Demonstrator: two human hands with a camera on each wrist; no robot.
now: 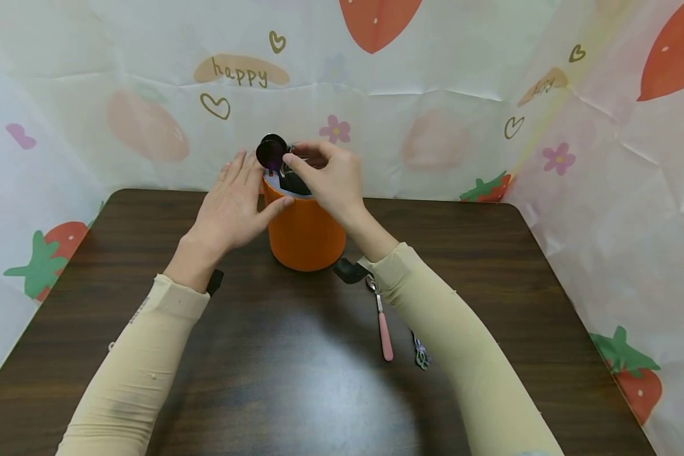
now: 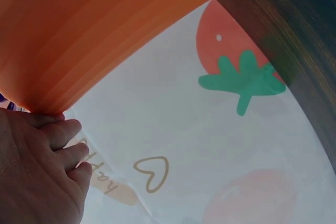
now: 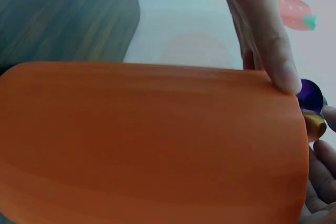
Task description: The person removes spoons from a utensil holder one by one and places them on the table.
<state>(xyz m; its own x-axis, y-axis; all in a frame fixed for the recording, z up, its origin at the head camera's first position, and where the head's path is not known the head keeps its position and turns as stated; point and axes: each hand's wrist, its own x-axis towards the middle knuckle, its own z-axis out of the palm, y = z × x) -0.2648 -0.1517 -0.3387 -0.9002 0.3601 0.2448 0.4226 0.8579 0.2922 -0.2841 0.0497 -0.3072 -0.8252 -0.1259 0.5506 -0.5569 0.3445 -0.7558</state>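
The left hand (image 1: pixel 234 206) lay flat against the left side of the orange cup (image 1: pixel 304 234), fingers straight, thumb touching its rim. The cup stood near the far middle of the dark wood table (image 1: pixel 296 380). It was smooth, round and tall, with shiny spoons (image 1: pixel 272 153) sticking out of the top. The right hand (image 1: pixel 327 177) hung over the cup's mouth, fingers bent, pinching a spoon handle. To the right, near the right sleeve, a pink-handled spoon (image 1: pixel 383 329) lay flat on the table.
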